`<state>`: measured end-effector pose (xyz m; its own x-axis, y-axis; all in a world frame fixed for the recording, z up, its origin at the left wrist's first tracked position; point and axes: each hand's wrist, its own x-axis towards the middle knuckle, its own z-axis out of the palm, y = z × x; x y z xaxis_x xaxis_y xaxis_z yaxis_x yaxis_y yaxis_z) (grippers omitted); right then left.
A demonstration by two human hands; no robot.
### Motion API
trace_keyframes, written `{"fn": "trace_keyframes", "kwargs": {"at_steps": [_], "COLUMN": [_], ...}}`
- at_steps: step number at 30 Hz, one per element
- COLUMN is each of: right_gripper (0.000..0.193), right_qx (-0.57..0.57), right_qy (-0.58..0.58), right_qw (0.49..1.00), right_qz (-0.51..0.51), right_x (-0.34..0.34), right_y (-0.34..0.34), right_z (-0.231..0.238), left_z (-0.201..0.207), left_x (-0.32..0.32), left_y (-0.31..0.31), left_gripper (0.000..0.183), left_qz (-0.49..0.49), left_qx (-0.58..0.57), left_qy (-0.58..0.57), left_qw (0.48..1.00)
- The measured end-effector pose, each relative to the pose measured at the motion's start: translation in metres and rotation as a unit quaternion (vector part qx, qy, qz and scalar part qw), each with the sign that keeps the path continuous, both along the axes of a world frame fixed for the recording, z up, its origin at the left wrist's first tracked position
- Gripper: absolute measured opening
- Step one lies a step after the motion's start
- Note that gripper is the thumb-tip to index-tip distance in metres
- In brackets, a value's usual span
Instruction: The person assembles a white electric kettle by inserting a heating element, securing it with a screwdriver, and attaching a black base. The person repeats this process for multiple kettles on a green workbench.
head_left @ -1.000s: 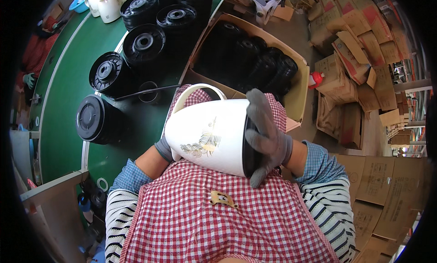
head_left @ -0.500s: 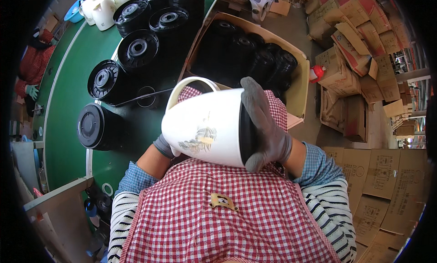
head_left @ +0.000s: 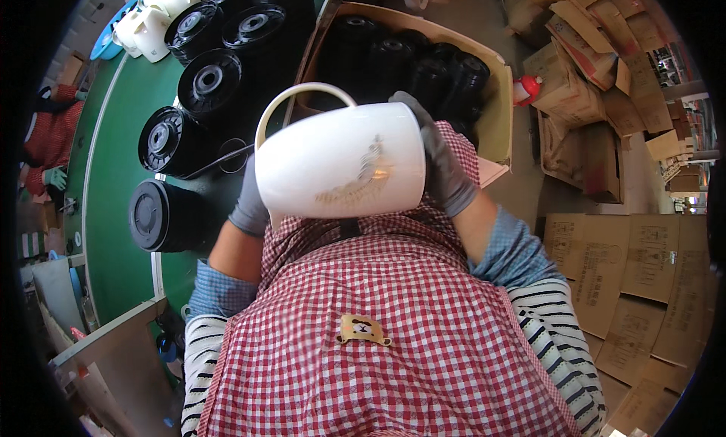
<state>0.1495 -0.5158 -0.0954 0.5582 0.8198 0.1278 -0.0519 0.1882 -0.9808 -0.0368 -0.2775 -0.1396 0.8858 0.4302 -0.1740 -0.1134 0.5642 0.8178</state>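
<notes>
A white kettle body (head_left: 340, 165) lies on its side in the air in front of my apron, its curved handle (head_left: 302, 97) up and a feathery printed picture facing me. My gloved left hand (head_left: 251, 195) grips it at the left end, most fingers hidden behind the white wall. At the opposite end my gloved right hand (head_left: 445, 161) is closed around the bottom edge, fingertips showing near the top of that rim. Whether anything sits inside the kettle body cannot be seen.
Stacks of black round bases (head_left: 208, 82) and a lone black cylinder (head_left: 162, 214) stand on the green table (head_left: 113, 248) to the left. Ahead is an open carton (head_left: 495, 127) of black parts. White kettles (head_left: 151, 32) stand far left; cardboard boxes (head_left: 620, 271) line the right. A person's gloved hand (head_left: 55, 178) shows far left.
Both hands have lifted the kettle body up and away from my apron. It has turned, so the black bottom is now out of sight and the right fingers have shifted along the rim.
</notes>
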Motion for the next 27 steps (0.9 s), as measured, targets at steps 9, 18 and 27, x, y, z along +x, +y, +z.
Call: {"fn": "trace_keyframes", "kwargs": {"at_steps": [9, 18, 27], "right_gripper": [0.036, 0.070, 0.047], "right_qx": [-0.079, -0.079, -0.252], "right_qy": [-0.169, -0.417, -0.553], "right_qw": [0.971, 0.903, 0.787], "right_qz": [-0.151, -0.069, 0.111], "right_x": [0.003, 0.010, 0.003], "right_y": [-0.002, -0.034, -0.027], "right_z": [-0.032, 0.011, 0.037], "left_z": [0.087, 0.085, 0.092], "left_x": [0.070, 0.021, 0.036], "left_y": [-0.062, -0.087, -0.085], "left_gripper": [0.053, 0.091, 0.067], "left_qz": [-0.180, -0.173, -0.211], "left_qx": [0.717, 0.653, 0.723], "left_qy": [0.156, 0.040, 0.077], "left_qw": [0.655, 0.737, 0.653]}}
